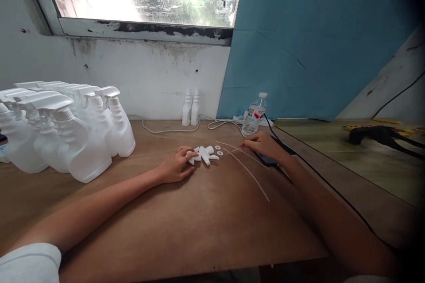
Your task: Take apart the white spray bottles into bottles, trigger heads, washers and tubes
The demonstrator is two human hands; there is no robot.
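Observation:
My left hand point(177, 166) lies at the left end of a small group of white sprayer parts, its fingers curled over a white spray nozzle part point(196, 157). Next to it are a white trigger head piece point(204, 155) and a small curved trigger point(214, 157). Two white ring washers point(219, 153) sit just right of these. Further right, my right hand point(262, 145) pinches the end of a thin clear dip tube point(235, 149). More thin tubes point(249, 172) lie crossed on the table below that hand.
Several white spray bottles point(84, 141) with trigger heads crowd the left of the table point(186, 225). Two small white bottles point(191, 108) stand against the wall. A clear water bottle point(255, 115), a white cable point(166, 131) and a dark phone-like object point(265, 159) are near my right hand.

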